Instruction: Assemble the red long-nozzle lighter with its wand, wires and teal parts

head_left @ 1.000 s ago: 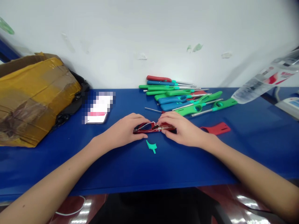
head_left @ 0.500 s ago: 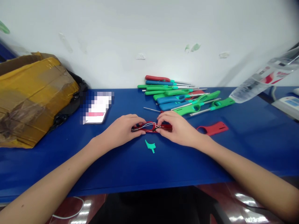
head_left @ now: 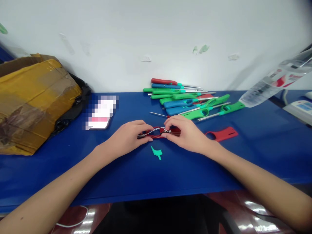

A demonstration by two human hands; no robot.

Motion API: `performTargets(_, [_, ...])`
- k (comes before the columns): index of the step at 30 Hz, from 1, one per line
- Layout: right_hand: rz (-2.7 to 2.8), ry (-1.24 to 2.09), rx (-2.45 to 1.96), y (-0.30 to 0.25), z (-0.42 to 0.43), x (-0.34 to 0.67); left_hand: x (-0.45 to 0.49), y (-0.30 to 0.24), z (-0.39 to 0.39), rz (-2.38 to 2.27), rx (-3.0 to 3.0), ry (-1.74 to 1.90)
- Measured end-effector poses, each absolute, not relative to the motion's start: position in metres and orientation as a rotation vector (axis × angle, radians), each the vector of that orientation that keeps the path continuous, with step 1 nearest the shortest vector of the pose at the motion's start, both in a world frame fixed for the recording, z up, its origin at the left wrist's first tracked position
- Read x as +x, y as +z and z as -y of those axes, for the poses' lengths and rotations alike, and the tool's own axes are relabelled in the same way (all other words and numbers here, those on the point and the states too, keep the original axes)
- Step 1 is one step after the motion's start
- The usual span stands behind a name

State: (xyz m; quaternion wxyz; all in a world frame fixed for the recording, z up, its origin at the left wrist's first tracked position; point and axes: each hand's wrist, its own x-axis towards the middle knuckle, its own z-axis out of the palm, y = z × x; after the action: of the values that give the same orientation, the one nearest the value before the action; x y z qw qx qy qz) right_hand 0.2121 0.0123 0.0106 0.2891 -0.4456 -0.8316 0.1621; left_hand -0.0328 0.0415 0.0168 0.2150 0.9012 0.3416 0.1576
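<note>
Levelled since a second ago: opened red lighter body (head_left: pixel 173 131), thin wires (head_left: pixel 156 131) exposed, sits pinched between left hand (head_left: pixel 126 137) and right hand (head_left: pixel 186 134), both grasping it. Teal plastic piece (head_left: pixel 156 152) lies just below on blue tabletop (head_left: pixel 195 175); red lighter shell (head_left: pixel 225 133) lies further right.

Surface: our blue workbench (head_left: pixel 185 175)
1 o'clock: heaped utility lighters (head_left: pixel 185 104)
3 o'clock: red lighter shell (head_left: pixel 221 134)
6 o'clock: teal plastic piece (head_left: pixel 156 152)
10 o'clock: taped cardboard box (head_left: pixel 36 100)
</note>
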Motion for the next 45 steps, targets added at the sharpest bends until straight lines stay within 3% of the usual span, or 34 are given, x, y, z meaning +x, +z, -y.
performTargets(25, [2.354, 0.083, -1.066, 0.001, -0.024, 0.222, -0.056, 0.04, -0.048, -0.834, 2.598, 0.139])
performTargets(38, [2.196, 0.359, -1.143, 0.002, -0.026, 0.223, -0.052, 0.024, -0.03, -0.879, 3.004, 0.197])
performTargets(45, [2.197, 0.333, -1.173, -0.001, -0.028, 0.218, -0.049, 0.024, -0.028, -0.901, 3.045, 0.24])
